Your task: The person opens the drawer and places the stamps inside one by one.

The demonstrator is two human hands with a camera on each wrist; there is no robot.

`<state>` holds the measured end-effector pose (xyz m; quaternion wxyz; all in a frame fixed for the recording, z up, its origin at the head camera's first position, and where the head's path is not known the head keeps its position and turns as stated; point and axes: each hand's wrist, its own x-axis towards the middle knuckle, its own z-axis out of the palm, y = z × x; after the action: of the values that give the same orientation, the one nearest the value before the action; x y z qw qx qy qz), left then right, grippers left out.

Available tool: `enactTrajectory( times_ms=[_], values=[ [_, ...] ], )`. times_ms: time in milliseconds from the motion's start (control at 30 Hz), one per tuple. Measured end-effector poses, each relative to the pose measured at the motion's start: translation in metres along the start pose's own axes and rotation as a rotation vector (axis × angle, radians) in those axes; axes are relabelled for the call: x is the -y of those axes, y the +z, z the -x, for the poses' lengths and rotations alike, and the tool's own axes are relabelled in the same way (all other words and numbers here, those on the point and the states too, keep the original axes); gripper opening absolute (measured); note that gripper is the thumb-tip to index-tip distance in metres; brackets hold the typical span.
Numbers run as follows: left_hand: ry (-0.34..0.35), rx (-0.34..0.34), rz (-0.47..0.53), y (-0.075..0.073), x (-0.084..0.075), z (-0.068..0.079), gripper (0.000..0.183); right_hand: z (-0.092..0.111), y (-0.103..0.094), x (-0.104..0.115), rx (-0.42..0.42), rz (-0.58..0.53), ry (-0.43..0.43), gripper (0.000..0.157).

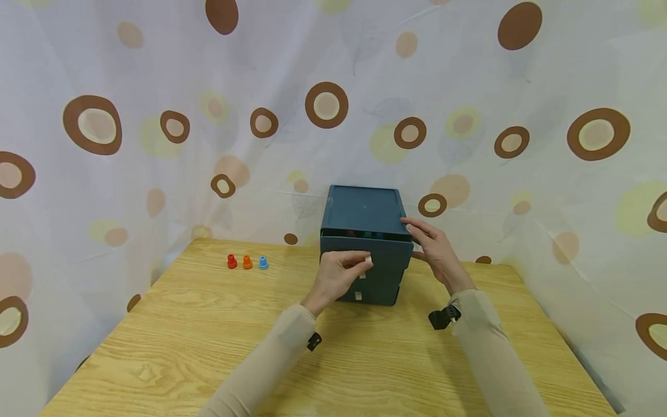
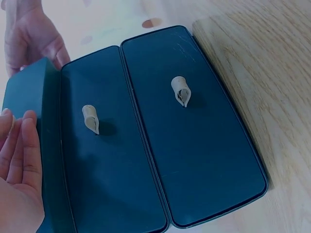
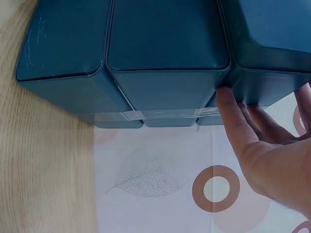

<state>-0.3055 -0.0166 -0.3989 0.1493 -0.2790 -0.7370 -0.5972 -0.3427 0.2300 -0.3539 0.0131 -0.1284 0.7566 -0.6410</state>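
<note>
The left hand [image 1: 337,277] pinches a white tab [image 1: 369,259], the jutting top drawer [image 1: 388,248] directly beyond that grip (rightward, the right hand [image 1: 436,252], fingers extended, touches the cabinet [image 1: 362,207]).

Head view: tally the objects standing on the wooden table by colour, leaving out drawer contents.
Red flared plastic peg: 1
Orange flared plastic peg: 1
Light-blue flared plastic peg: 1
Dark-blue boxy plastic drawer unit: 1
Total: 4
</note>
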Motion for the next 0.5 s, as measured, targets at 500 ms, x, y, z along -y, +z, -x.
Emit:
enactTrajectory(
  times_ms=[500],
  values=[
    [-0.016,-0.015,-0.092,0.0019,0.0063,-0.0068,0.028,-0.0010,0.0006,-0.0007,0.004,-0.014,-0.006,0.054]
  ],
)
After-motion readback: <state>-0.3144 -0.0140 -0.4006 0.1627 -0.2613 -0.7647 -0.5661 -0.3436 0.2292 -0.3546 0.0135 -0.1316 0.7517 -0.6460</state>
